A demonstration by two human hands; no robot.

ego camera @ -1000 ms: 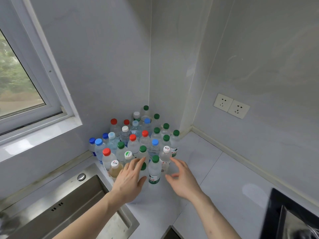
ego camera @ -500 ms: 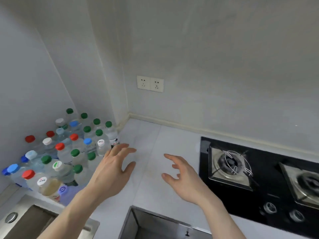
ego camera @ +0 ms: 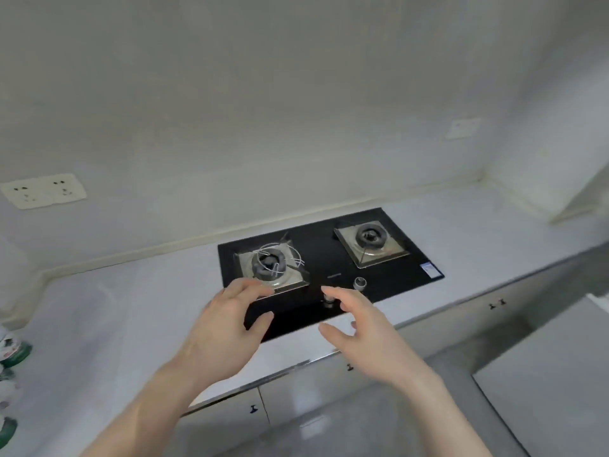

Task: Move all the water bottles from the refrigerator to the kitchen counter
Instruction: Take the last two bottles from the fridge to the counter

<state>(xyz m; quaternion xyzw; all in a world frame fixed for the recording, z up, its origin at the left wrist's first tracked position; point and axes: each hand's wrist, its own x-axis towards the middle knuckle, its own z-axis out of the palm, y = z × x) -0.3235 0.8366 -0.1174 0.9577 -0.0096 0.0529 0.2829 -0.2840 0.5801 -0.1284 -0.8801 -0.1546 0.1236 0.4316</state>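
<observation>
Both empty hands, left hand (ego camera: 227, 328) and right hand (ego camera: 365, 338), are hovering with fingers spread above the gas hob (ego camera: 329, 258), while water bottles (ego camera: 13, 351) are standing at the surface's (ego camera: 115, 308) far-left edge, suggesting more remain to fetch.

Water bottles (ego camera: 13, 349): only blurred green-capped parts visible at far lower left frame edge, on the pale bench (ego camera: 108, 324).
</observation>
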